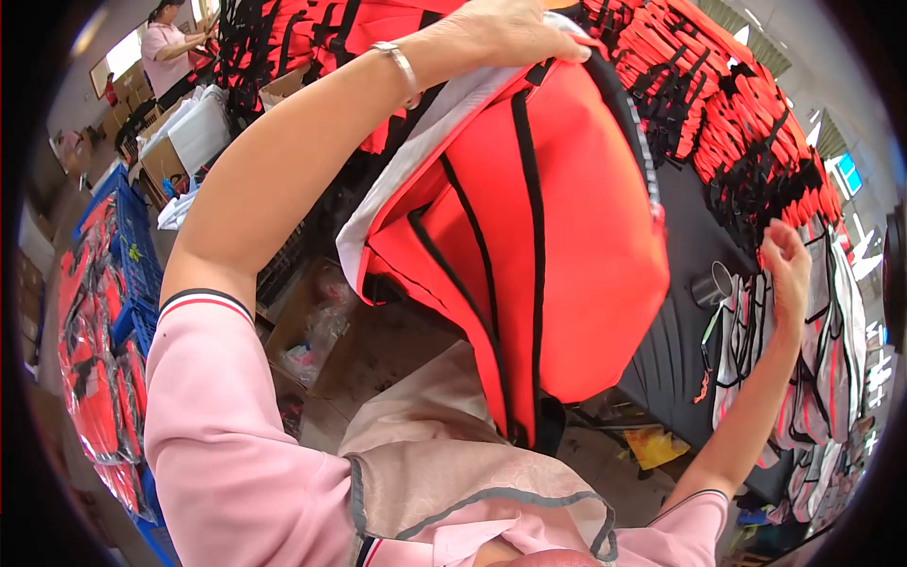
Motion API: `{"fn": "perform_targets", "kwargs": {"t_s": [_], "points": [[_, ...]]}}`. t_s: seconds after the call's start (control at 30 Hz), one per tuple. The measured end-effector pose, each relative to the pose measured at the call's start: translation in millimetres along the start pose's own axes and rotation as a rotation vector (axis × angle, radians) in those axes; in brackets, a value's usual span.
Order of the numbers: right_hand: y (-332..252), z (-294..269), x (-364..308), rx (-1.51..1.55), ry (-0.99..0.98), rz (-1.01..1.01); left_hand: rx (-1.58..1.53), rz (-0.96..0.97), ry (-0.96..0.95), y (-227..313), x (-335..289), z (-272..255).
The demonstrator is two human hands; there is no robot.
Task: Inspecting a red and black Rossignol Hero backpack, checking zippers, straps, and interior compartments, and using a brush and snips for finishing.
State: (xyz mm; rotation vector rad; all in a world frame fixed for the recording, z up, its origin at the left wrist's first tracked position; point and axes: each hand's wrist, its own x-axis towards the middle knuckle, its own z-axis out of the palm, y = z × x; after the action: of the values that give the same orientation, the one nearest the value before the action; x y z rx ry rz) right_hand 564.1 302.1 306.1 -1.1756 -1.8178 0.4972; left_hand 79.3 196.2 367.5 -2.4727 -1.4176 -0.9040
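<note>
Head view: With left hand (510,36), at top centre: closed on upper edge of large red bag (590,265) with black trim and pale lining. Hangs tilted, between beige apron (453,472) and black-covered table (652,364). With right hand (786,265), raised beside grey pieces (822,350) with red-and-black edging: partly curled; cannot tell whether gripping anything. Just left of right hand: metal cup (710,285). Beyond bag: piled red-and-black pieces (661,85). At far left: blue crates (137,250) with plastic-wrapped red goods (94,397).
</note>
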Motion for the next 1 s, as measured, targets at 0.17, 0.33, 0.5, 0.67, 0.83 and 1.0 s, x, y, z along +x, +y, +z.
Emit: {"fn": "perform_targets", "kwargs": {"t_s": [0.17,0.33,0.5,0.67,0.83,1.0], "points": [[-134,119,-92,0.168,-0.185,-0.317,0.111,-0.576,-0.143,8,33,22],[-176,185,-119,0.343,-0.485,-0.386,0.574,-0.076,-0.274,15,65,42],[-193,254,-127,0.553,-0.818,-0.048,0.38,-0.217,-0.308,23,74,53],[-196,284,-122,0.486,-0.65,-0.037,0.379,-0.202,-0.341,18,72,59],[-203,210,-127,0.503,-0.765,-0.026,0.157,-0.493,-0.168,-27,63,45],[-174,105,-99,0.738,-0.32,-0.257,-0.445,-0.542,-0.088,19,32,9]]}}
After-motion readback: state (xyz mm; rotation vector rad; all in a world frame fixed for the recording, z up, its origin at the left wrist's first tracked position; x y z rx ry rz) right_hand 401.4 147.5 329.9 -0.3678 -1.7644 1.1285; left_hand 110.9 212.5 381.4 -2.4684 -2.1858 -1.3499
